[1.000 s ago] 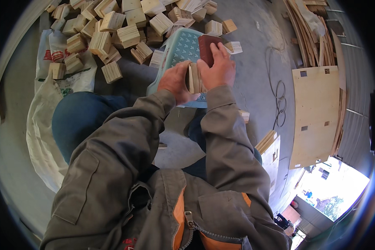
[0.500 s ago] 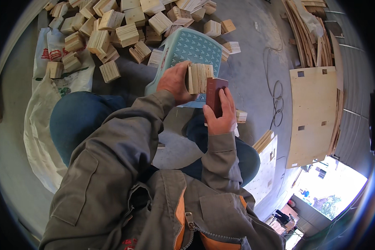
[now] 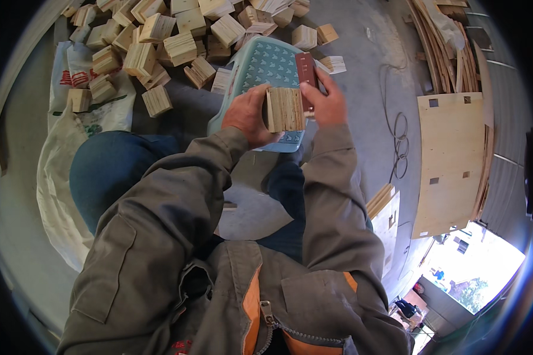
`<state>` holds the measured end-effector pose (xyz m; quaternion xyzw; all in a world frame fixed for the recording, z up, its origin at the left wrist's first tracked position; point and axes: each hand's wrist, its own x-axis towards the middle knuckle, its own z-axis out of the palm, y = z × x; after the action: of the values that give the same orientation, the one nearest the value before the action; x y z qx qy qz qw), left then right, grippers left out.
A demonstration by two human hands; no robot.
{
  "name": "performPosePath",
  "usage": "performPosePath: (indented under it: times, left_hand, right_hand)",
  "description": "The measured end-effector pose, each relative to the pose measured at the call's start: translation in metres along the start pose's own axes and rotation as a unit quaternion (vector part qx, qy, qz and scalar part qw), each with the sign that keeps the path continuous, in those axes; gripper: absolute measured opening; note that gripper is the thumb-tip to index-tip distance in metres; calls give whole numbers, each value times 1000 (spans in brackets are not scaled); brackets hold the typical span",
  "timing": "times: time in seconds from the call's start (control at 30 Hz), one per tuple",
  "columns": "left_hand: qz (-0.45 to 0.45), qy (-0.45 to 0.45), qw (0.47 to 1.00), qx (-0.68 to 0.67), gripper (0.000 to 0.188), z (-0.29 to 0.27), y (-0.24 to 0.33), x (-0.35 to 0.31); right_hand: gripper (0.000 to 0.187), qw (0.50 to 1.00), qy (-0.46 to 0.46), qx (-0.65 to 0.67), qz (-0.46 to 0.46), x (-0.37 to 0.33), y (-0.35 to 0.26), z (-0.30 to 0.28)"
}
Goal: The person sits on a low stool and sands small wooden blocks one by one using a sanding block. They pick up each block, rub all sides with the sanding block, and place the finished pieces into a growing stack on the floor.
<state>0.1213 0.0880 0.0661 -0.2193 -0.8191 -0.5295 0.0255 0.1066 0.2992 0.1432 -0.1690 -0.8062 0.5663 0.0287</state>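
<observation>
My left hand (image 3: 248,116) is closed around the left side of a squared plywood block (image 3: 285,110), its layered edges facing up. The block is held over a light-blue plastic stool (image 3: 265,64) with a raised pattern on its seat. In my right hand (image 3: 327,102) is a flat reddish-brown sanding block (image 3: 306,68), gripped at its right edge. It lies against the plywood block's right side and reaches past its far corner. The face where the two meet is hidden from view.
A heap of similar plywood blocks (image 3: 180,48) lies beyond the stool. To the left a white woven sack (image 3: 65,171) is spread on the floor. A cable (image 3: 398,145) coils at right, beside a plywood sheet with square holes (image 3: 450,160) and stacked wood strips (image 3: 438,53).
My right hand has pushed the sanding block away from me along the plywood block's right side. My left hand and the plywood block have stayed nearly in place.
</observation>
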Motion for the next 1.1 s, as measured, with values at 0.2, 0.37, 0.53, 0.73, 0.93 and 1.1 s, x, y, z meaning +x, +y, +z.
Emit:
performPosePath:
  times: [0.2,0.37,0.53,0.73,0.93,1.1]
  left_hand:
    - [14,-1,1000,0,108,0,-2,1]
    - [20,-3,1000,-3,107,-1,0,0]
    - [-5,-17,1000,10,109,-2,1,1]
    - [-36,-44,998,12,101,-6,10,4]
    - [-39,-58,997,-16,106,-8,9,-1]
    - [-23,-48,998,-42,107,-4,10,1]
  right_hand:
    - [55,954,-45,257,145,2,10,-12]
    - [55,950,-24,268,160,-65,31,-22]
    - [53,946,-30,249,207,-123,53,-42]
    - [54,960,-16,161,228,-159,13,-77]
    - [53,972,62,194,114,-157,-49,-127]
    - [57,975,130,153,94,-135,-54,-144]
